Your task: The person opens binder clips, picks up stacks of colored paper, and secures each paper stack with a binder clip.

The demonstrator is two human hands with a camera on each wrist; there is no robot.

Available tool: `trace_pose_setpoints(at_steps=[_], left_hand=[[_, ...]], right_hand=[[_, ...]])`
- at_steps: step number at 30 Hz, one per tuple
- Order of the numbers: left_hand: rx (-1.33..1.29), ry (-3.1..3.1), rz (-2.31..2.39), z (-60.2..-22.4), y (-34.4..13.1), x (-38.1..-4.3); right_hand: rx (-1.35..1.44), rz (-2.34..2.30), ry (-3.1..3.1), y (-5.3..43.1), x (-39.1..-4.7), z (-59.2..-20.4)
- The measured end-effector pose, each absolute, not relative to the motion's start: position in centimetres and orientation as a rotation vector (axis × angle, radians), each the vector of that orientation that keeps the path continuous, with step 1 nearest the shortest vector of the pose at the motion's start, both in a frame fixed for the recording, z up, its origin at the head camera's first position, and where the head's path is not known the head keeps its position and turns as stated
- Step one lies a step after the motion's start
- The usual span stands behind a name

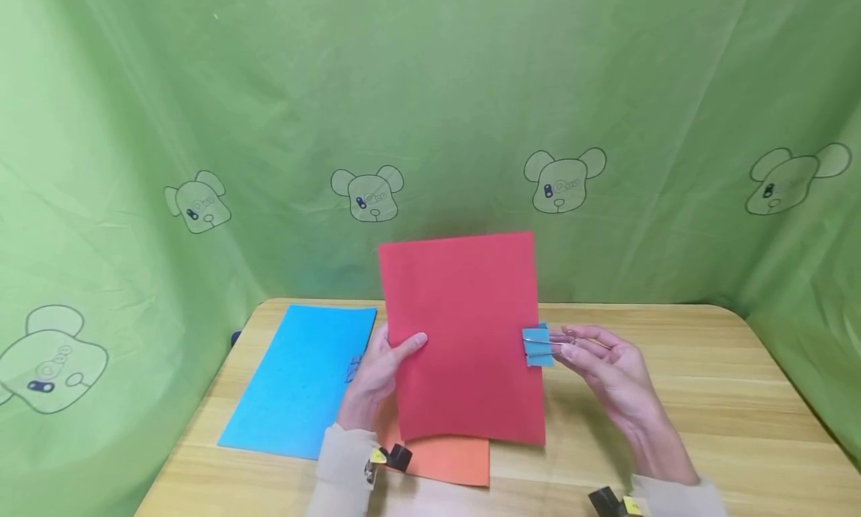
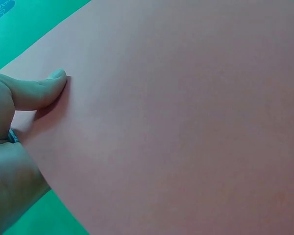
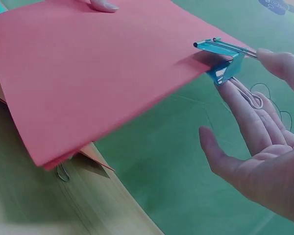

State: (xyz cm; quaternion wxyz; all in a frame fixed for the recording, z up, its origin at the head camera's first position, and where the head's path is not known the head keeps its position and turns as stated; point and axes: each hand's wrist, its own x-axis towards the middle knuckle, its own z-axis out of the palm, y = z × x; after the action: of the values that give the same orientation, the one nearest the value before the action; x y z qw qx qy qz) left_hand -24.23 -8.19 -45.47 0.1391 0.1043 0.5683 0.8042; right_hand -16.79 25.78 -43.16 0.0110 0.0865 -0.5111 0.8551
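Note:
A stack of red paper (image 1: 464, 315) is held up, tilted, above the table. My left hand (image 1: 380, 364) grips its left edge, thumb flat on the front face and the other fingers hidden behind. On the right edge sits a light-blue binder clip (image 1: 537, 347) with silver wire handles. My right hand (image 1: 615, 375) pinches those handles, thumb (image 3: 279, 63) at the front one and fingers (image 3: 245, 110) by the rear one. The left wrist view is mostly filled by the red paper (image 2: 166, 117), washed pale there.
Blue paper (image 1: 296, 382) lies on the table's left, a dark clip (image 1: 353, 369) at its right edge. Orange paper (image 1: 457, 461) lies under the raised red stack. In the right wrist view a wire loop (image 3: 62, 172) shows beneath the papers. Green cloth (image 1: 444, 91) hangs around the wooden table (image 1: 726, 397).

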Motion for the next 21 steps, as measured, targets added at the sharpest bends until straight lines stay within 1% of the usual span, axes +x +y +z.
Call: trace_pose_setpoints(at_steps=[9,21], left_hand=[[0.283,1.620,2.319,-45.45,-7.75,-24.22],[0.297,1.599,2.314,-45.51,-7.76,-24.14]], right_hand=[[0.213,2.684,-1.564,25.34,-16.97,-43.55],[0.242,2.706,-1.507,25.11,-16.94,-43.53]])
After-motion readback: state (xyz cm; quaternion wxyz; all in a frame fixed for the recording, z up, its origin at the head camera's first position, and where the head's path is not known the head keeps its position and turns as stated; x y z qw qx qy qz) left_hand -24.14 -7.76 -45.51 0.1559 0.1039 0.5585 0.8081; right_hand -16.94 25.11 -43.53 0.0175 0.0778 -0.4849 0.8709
